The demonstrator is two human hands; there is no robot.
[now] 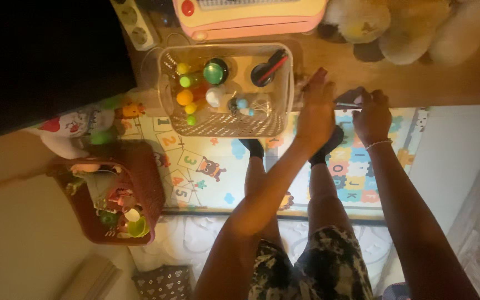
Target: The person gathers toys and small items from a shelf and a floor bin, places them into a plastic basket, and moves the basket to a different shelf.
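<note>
My left hand [315, 111] lies flat on the edge of the wooden table [418, 83], fingers stretched out beside a clear plastic basket [226, 128]. A small dark red thing [321, 73] sits at its fingertips; whether the hand grips it is unclear. My right hand [373, 114], with a bead bracelet at the wrist, is closed on a thin pale pen-like stick [346, 104] that points toward the left hand. The basket holds colourful small bottles, balls and a round green lid [215, 72].
A pink and yellow toy device [251, 16] and plush toys [395, 25] sit at the table's back. A power strip [134, 25] lies at the left. Below are my legs in black socks, a patterned play mat [356, 172] and a red basket [140, 183] of toys.
</note>
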